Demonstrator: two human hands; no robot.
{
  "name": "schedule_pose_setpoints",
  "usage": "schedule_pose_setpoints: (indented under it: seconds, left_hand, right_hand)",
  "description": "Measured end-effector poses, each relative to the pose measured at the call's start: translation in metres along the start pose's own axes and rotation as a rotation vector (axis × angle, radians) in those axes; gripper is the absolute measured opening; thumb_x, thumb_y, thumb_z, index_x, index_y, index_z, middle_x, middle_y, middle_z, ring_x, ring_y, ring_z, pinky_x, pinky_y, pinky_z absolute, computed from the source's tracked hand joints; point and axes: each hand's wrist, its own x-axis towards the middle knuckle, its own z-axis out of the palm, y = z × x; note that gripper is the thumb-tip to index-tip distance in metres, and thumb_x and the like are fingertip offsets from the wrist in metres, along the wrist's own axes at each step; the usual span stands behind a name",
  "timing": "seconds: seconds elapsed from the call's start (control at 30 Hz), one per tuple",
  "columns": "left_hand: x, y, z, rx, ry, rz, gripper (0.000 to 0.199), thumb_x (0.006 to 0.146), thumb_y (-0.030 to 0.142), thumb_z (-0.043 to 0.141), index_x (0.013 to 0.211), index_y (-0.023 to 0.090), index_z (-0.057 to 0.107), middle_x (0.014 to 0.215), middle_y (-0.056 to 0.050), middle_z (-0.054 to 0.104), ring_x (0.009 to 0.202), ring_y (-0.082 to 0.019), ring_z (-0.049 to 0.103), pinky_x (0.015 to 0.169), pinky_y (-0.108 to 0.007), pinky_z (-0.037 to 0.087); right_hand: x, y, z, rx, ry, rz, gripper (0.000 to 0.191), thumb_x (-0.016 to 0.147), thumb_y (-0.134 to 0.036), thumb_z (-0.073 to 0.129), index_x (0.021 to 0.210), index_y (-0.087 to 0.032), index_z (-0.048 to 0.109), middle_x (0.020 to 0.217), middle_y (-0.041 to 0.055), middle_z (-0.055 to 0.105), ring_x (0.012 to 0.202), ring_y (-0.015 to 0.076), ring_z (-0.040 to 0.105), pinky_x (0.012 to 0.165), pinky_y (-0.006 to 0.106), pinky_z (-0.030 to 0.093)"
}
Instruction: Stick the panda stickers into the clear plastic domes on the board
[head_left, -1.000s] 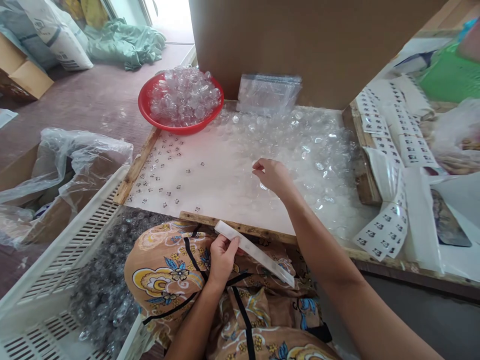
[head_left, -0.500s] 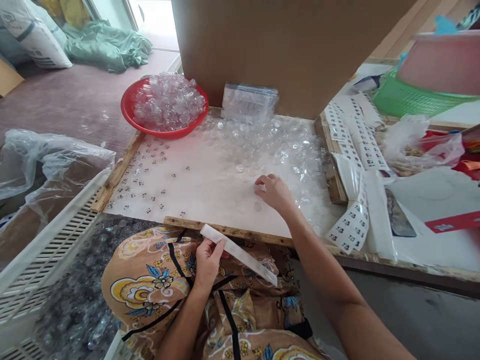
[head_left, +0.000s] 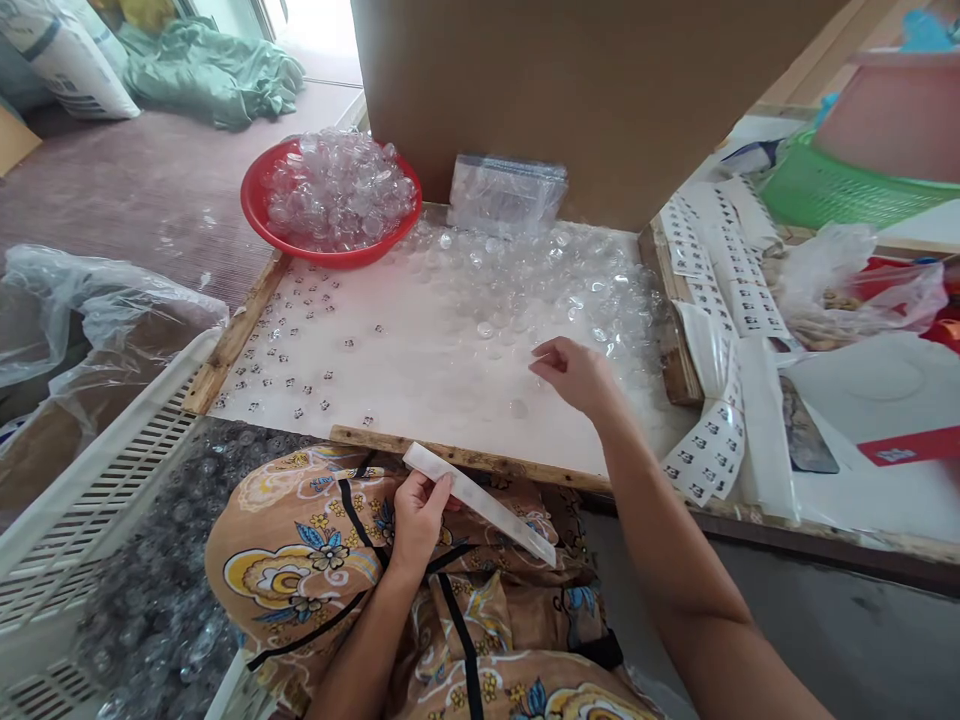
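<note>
My left hand (head_left: 421, 508) rests over the lap, its thumb and fingers closed on a long white paper strip (head_left: 487, 508) that slants down to the right. Above the white board (head_left: 420, 385), my right hand (head_left: 574, 375) has thumb and forefinger pinched together; whether a small thing sits between them I cannot make out. Clear round plastic pieces (head_left: 525, 270) cover the back and right of the board. One clear piece (head_left: 518, 408) lies just below the right hand. Small pieces with black printed marks (head_left: 283, 357) are scattered on the board's left side.
A red basin (head_left: 330, 257) heaped with clear pieces stands at the back left. A bagged stack (head_left: 510, 190) leans on the cardboard (head_left: 585, 100). Printed sticker strips (head_left: 709, 440) lie right of the wooden edge (head_left: 671, 345). A white crate (head_left: 150, 450) stands at left.
My right hand has shifted a little to the right and up over the board, its fingers now closer together. My left hand still holds the strip in the same spot.
</note>
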Motion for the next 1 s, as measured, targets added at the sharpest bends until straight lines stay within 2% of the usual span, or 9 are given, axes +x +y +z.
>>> schedule_pose_setpoints:
  seconds: [0.1, 0.2, 0.4, 0.5, 0.57, 0.67, 0.77, 0.87, 1.0]
  left_hand:
    - [0.000, 0.000, 0.000, 0.004, -0.001, 0.007, 0.029, 0.071, 0.040, 0.075, 0.077, 0.013, 0.067, 0.063, -0.002, 0.068, 0.050, -0.015, 0.063, 0.050, -0.026, 0.055]
    - [0.000, 0.000, 0.000, -0.002, -0.005, 0.000, 0.029, 0.071, 0.039, 0.075, 0.078, 0.013, 0.067, 0.064, -0.003, 0.069, 0.051, -0.016, 0.063, 0.050, -0.027, 0.055]
    - [0.000, -0.001, 0.000, -0.004, -0.007, -0.003, 0.028, 0.070, 0.039, 0.075, 0.076, 0.013, 0.066, 0.063, -0.002, 0.068, 0.051, -0.016, 0.063, 0.050, -0.027, 0.055]
    - [-0.001, -0.001, 0.000, 0.004, 0.001, 0.001, 0.028, 0.070, 0.039, 0.075, 0.077, 0.013, 0.067, 0.064, -0.002, 0.068, 0.052, -0.016, 0.063, 0.051, -0.028, 0.056]
    - [0.000, 0.001, 0.000, 0.017, 0.011, -0.004, 0.029, 0.070, 0.040, 0.075, 0.077, 0.013, 0.067, 0.064, -0.003, 0.068, 0.052, -0.016, 0.063, 0.051, -0.028, 0.055]
    - [0.001, 0.005, 0.001, 0.057, 0.023, -0.009, 0.031, 0.069, 0.043, 0.075, 0.074, 0.014, 0.067, 0.061, -0.003, 0.067, 0.051, -0.017, 0.062, 0.050, -0.028, 0.054]
    - [0.001, 0.003, -0.005, 0.117, 0.041, 0.020, 0.036, 0.067, 0.049, 0.076, 0.070, 0.014, 0.067, 0.059, -0.002, 0.066, 0.051, -0.017, 0.061, 0.051, -0.028, 0.052]
    - [0.009, -0.011, -0.017, 0.204, 0.078, 0.011, 0.044, 0.062, 0.055, 0.078, 0.075, 0.013, 0.070, 0.065, -0.005, 0.071, 0.059, -0.021, 0.065, 0.059, -0.030, 0.055]
    - [0.030, -0.025, -0.024, 0.253, 0.085, -0.066, 0.060, 0.050, 0.064, 0.080, 0.080, 0.013, 0.073, 0.071, -0.007, 0.073, 0.074, -0.029, 0.070, 0.073, -0.037, 0.057]
  right_hand:
    - [-0.006, -0.011, 0.008, 0.012, -0.220, -0.016, 0.022, 0.078, -0.024, 0.065, 0.100, -0.020, 0.063, 0.077, 0.0013, 0.070, 0.068, 0.0146, 0.062, 0.063, 0.026, 0.044]
    - [-0.009, -0.019, 0.016, -0.037, -0.330, 0.004, 0.026, 0.080, -0.017, 0.063, 0.105, -0.019, 0.061, 0.077, 0.0002, 0.071, 0.067, 0.0132, 0.062, 0.061, 0.024, 0.042]
    - [-0.005, -0.019, 0.013, -0.100, -0.338, 0.070, 0.041, 0.082, -0.022, 0.067, 0.121, -0.019, 0.052, 0.077, 0.0013, 0.072, 0.070, 0.0158, 0.064, 0.060, 0.025, 0.042]
    - [-0.003, -0.016, 0.010, -0.105, -0.356, 0.110, 0.040, 0.086, -0.032, 0.064, 0.121, -0.019, 0.051, 0.075, 0.0023, 0.072, 0.070, 0.0172, 0.066, 0.059, 0.025, 0.043]
    - [-0.002, -0.014, 0.010, -0.103, -0.361, 0.121, 0.033, 0.087, -0.029, 0.062, 0.118, -0.019, 0.053, 0.074, 0.0019, 0.072, 0.069, 0.0165, 0.066, 0.058, 0.025, 0.043]
    - [-0.001, -0.014, 0.013, -0.142, -0.305, 0.096, 0.020, 0.086, -0.021, 0.063, 0.106, -0.020, 0.058, 0.076, 0.0016, 0.071, 0.069, 0.0154, 0.065, 0.062, 0.024, 0.042]
    - [-0.006, -0.020, 0.012, -0.180, -0.174, 0.072, 0.013, 0.084, -0.022, 0.067, 0.096, -0.020, 0.063, 0.080, 0.0026, 0.071, 0.074, 0.0155, 0.064, 0.066, 0.024, 0.042]
    - [-0.015, -0.025, 0.011, -0.112, -0.121, 0.055, 0.012, 0.083, -0.022, 0.070, 0.094, -0.020, 0.065, 0.080, 0.0018, 0.071, 0.072, 0.0140, 0.063, 0.065, 0.023, 0.041]
    - [-0.032, -0.019, 0.013, 0.032, 0.003, -0.110, 0.008, 0.083, -0.022, 0.070, 0.090, -0.021, 0.067, 0.078, -0.0009, 0.067, 0.068, 0.0113, 0.059, 0.063, 0.021, 0.040]
